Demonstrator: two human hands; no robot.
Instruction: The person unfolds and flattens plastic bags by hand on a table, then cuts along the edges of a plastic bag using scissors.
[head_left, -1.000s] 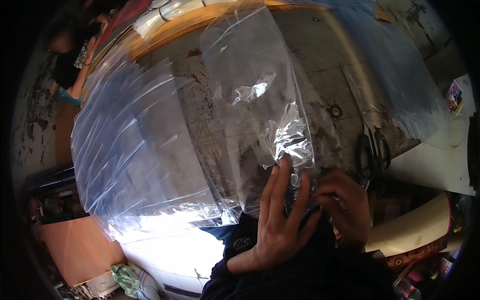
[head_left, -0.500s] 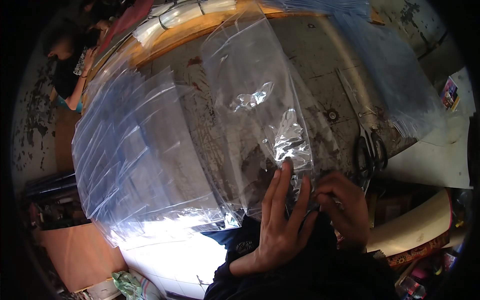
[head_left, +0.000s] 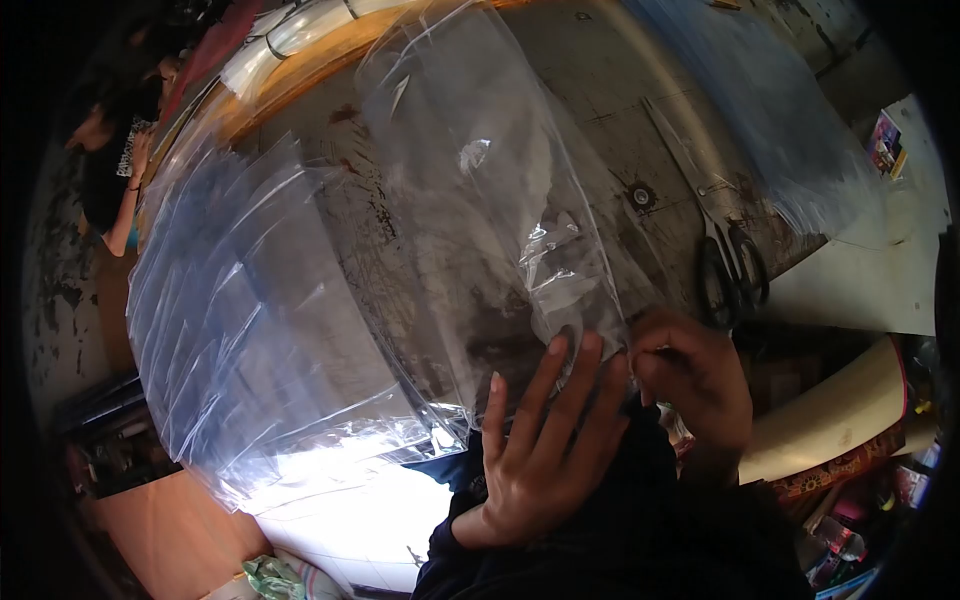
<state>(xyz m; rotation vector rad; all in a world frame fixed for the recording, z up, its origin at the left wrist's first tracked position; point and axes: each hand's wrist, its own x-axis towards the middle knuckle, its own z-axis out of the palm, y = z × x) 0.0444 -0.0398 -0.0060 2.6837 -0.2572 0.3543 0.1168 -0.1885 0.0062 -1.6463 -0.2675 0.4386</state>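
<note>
Left of the scissors (head_left: 704,195), the plastic sheet (head_left: 450,215) is lying under the left hand (head_left: 540,485), fingers spreading wide; the right hand (head_left: 708,385) is curling at its edge, grip unclear; uneven pressing is risking creases

My left hand (head_left: 545,455) spread flat on a clear plastic sheet (head_left: 480,190) | my right hand (head_left: 695,380) pinching near its edge | black-handled scissors (head_left: 728,255) on the surface (head_left: 590,75) | fanned plastic sheets (head_left: 250,310) beside it
</note>
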